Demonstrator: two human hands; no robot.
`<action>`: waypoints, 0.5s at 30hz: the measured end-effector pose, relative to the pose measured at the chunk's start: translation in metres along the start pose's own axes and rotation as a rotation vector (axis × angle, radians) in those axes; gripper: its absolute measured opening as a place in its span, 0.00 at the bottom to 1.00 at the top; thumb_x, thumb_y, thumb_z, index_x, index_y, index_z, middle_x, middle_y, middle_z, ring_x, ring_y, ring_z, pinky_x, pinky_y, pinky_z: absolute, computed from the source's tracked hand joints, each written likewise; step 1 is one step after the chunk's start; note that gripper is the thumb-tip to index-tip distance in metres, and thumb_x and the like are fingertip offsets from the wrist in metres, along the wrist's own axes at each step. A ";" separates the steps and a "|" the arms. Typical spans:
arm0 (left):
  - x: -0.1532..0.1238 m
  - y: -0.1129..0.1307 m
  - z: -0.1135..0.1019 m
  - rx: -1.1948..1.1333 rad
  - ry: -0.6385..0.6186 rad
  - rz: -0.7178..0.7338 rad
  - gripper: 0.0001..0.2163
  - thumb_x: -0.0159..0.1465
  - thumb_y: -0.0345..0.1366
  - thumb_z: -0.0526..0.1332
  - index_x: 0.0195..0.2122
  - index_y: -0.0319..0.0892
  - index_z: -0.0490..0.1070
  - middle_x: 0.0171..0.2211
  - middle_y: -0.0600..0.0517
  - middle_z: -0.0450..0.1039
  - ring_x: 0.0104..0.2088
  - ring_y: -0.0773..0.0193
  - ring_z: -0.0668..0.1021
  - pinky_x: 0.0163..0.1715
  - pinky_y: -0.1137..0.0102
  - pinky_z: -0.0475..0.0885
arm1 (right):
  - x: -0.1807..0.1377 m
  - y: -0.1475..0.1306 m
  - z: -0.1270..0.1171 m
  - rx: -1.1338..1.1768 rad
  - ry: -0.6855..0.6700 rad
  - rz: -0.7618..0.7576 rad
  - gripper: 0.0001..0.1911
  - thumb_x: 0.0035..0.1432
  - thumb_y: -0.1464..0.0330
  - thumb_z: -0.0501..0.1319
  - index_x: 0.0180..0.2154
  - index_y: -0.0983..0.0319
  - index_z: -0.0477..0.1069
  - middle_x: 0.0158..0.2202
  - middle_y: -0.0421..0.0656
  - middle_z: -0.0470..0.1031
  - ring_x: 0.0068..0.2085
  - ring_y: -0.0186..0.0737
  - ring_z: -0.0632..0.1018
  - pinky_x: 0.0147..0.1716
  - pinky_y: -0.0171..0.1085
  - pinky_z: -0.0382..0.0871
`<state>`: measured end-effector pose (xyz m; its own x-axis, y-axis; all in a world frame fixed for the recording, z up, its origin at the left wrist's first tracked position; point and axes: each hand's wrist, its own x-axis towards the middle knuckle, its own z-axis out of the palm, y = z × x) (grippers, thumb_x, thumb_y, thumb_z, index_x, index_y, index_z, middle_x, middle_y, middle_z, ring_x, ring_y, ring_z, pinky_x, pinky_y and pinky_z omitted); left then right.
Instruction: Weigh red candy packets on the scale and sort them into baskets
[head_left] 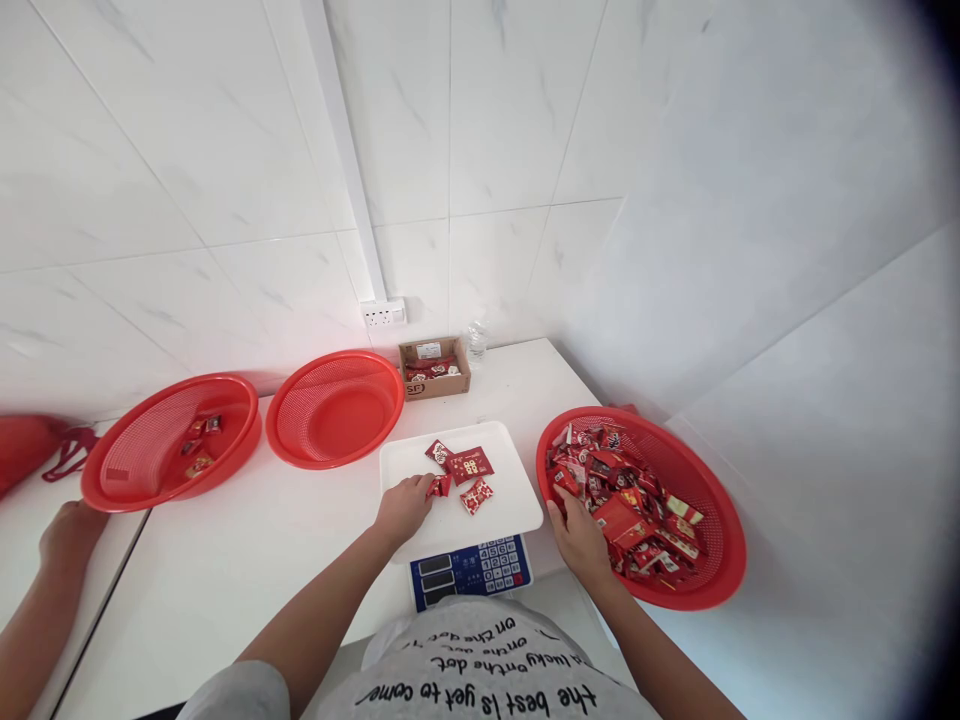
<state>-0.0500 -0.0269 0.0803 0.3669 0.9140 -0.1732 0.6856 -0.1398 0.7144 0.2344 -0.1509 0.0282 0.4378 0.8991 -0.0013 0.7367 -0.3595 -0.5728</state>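
Note:
My left hand (405, 507) rests on the white tray of a weighing scale (517, 500), its fingers pinched on a small red wrapped candy (439, 486). Three more red packets lie on the tray, among them a flat red packet (470, 465) and a patterned candy (477, 495). My right hand (576, 533) reaches into the red basket (724, 575) on the right, which holds several red wrapped candies (637, 500). Its fingers are down among the sweets and what they hold is hidden.
Two more red baskets stand at the left: an empty one (335, 408) and one with a few candies (171, 440). A small cardboard box (435, 367) and a water bottle (477, 343) sit by the wall. Another person's hand (69, 535) is at far left.

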 end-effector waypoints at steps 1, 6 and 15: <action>0.000 0.001 -0.001 -0.009 0.002 -0.007 0.09 0.53 0.38 0.64 0.36 0.50 0.70 0.37 0.49 0.73 0.43 0.52 0.73 0.45 0.62 0.64 | 0.000 0.000 0.000 0.000 -0.002 0.002 0.27 0.62 0.58 0.43 0.54 0.68 0.63 0.54 0.55 0.69 0.54 0.49 0.70 0.53 0.47 0.61; -0.002 0.011 -0.001 0.019 0.010 -0.035 0.12 0.56 0.41 0.60 0.42 0.49 0.69 0.35 0.49 0.73 0.40 0.53 0.74 0.44 0.61 0.64 | -0.001 -0.002 -0.001 0.000 -0.005 0.020 0.28 0.62 0.57 0.44 0.54 0.68 0.63 0.54 0.55 0.68 0.55 0.48 0.69 0.53 0.46 0.61; 0.004 0.024 0.005 0.176 -0.263 0.338 0.02 0.53 0.34 0.60 0.26 0.45 0.72 0.44 0.46 0.70 0.52 0.51 0.66 0.54 0.57 0.59 | -0.001 0.001 0.002 0.014 0.026 0.007 0.26 0.61 0.58 0.44 0.53 0.67 0.63 0.53 0.53 0.69 0.54 0.49 0.70 0.53 0.47 0.61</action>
<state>-0.0289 -0.0287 0.0931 0.7196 0.6815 -0.1328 0.5880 -0.4965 0.6385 0.2338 -0.1515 0.0264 0.4561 0.8898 0.0156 0.7265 -0.3622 -0.5839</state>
